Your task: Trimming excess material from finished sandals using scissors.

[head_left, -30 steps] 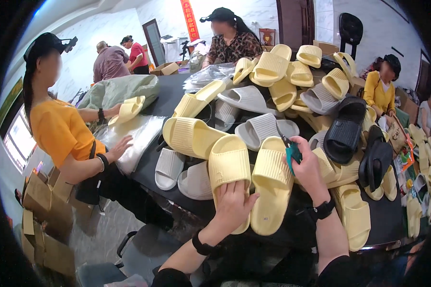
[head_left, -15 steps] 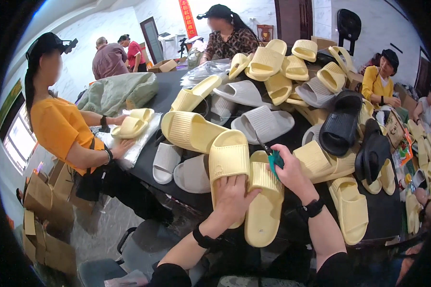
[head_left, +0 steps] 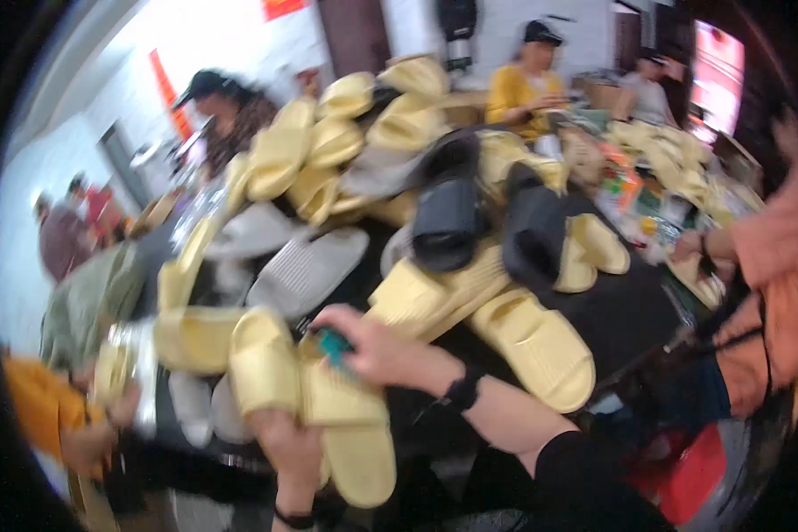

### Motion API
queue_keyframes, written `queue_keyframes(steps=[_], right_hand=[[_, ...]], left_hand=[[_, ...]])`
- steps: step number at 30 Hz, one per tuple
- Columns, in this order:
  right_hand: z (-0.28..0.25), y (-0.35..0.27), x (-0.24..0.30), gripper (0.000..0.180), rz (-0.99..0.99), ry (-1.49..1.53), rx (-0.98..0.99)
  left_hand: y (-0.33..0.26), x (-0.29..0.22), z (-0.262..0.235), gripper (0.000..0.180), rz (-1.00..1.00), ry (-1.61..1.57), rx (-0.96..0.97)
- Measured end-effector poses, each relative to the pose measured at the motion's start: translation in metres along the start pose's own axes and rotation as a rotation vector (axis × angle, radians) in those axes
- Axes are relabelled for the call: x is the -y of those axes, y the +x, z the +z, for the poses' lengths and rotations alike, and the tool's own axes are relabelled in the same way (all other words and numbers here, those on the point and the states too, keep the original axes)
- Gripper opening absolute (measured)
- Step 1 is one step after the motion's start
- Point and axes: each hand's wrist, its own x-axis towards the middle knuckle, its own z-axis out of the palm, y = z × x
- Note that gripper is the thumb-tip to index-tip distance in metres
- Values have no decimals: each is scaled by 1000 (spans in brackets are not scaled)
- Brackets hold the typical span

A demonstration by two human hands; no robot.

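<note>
My right hand [head_left: 386,348] is closed round teal-handled scissors [head_left: 332,344], whose blades are blurred. They are just above a yellow slide slipper [head_left: 355,399] lying sole down in front of me. To its left is a second yellow slipper [head_left: 264,359], standing out over the pile. My left hand [head_left: 291,450] grips that one at the foot opening, its fingertips hidden in the slipper. A sideways yellow slipper [head_left: 199,340] touches it on the left. Grey slippers [head_left: 309,269] are piled behind.
Black slippers [head_left: 446,222] and more yellow ones [head_left: 541,350] cover the black table [head_left: 616,332]. Co-workers sit or stand around it: an orange sleeve [head_left: 40,399] at left, a person in yellow [head_left: 525,93] behind, and a person in peach [head_left: 771,266] at right handling a slipper.
The view has swung to the right, blurring the picture and bringing the right-hand co-worker into sight. My left hand stays on the left slipper, my right hand on the scissors.
</note>
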Motion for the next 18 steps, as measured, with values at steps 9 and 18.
queue_keyframes(steps=[9, 18], right_hand=[[-7, -11, 3, 37, 38, 190, -27], [-2, -9, -13, 36, -13, 187, -11]], left_hand=[[-9, 3, -11, 18, 345, 340, -125], [-10, -41, -26, 20, 354, 331, -156]])
